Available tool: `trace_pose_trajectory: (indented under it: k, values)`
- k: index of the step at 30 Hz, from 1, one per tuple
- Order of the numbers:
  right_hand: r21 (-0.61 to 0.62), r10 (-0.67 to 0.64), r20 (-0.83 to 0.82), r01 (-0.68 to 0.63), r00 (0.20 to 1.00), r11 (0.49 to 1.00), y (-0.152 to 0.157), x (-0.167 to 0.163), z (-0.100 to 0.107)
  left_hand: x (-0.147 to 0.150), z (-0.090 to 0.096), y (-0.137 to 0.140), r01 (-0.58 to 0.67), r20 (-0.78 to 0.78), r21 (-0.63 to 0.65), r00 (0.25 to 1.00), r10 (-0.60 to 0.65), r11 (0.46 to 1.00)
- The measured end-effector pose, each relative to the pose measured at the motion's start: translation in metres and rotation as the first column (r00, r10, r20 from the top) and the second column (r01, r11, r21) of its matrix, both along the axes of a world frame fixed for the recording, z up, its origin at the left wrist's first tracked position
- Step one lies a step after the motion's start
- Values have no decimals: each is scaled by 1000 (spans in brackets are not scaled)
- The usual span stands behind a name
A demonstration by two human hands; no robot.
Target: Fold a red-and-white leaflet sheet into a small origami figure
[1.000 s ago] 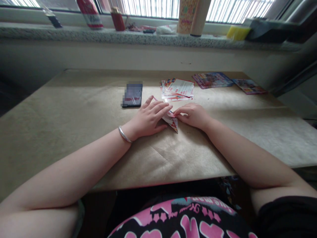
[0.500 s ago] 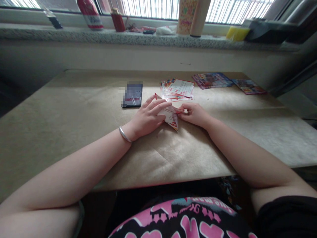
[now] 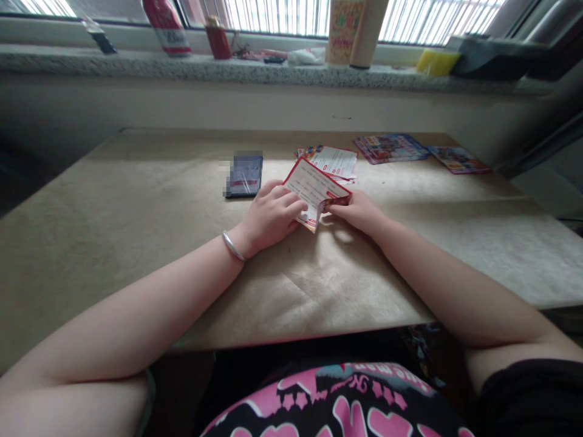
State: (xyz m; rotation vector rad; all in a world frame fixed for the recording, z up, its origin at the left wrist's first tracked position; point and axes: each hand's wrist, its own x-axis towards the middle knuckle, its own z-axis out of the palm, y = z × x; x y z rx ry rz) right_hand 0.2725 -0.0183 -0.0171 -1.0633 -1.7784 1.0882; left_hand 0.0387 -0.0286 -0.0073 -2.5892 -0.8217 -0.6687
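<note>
Since the frame half a second before, the card (image 3: 312, 187) had opened out and risen, its narrow folded slant turned into a broad printed face, while the left hand (image 3: 274, 211) had curled in more. The card was at the centre of the frame, white with a red border, its near right part bent over so that a darker, coloured underside showed. The left hand was partly closed, fingers bent over the card's left edge and holding it; the thumb was hidden. The right hand (image 3: 355, 209) was nearly closed, thumb and fingers pinching the card's right corner. A silver bangle (image 3: 234, 246) circled the left wrist.

Just beyond the card, and partly covered by it, lay a fanned pile (image 3: 339, 159) of similar cards. The phone (image 3: 246, 175) lay flat on the table (image 3: 136, 243), left of the pile. Toward the upper right of the frame lay a blue stack (image 3: 394, 147) and a smaller stack (image 3: 459, 159). Across the top ran the sill (image 3: 255, 71), with a red bottle (image 3: 167, 27) at upper left and a yellow thing (image 3: 437, 62) at upper right
</note>
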Motion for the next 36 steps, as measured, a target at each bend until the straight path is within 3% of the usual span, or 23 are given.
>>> trace_pose_trajectory:
  k: [3,6,12,19,28,36]
  values:
    - [40,-9,93,5,996,999,-6,-4,1,0,1,-1,45,-10,18,999,-45,999]
    - [109,1,192,-23,981,994,-12,-7,2,-1,-1,-3,46,101,24,994,-48,999]
    - [202,-8,347,-66,938,977,-16,-7,1,0,-2,-4,94,224,-68,971,-77,993]
    - [300,-54,375,-66,925,952,-21,-9,3,0,-5,0,105,186,-39,978,-96,994]
    - [292,69,233,-137,970,946,-25,-14,6,0,-13,3,-9,235,-63,972,23,998]
    - [389,144,181,-206,973,898,-27,-15,10,1,-11,4,18,367,-110,930,23,994]
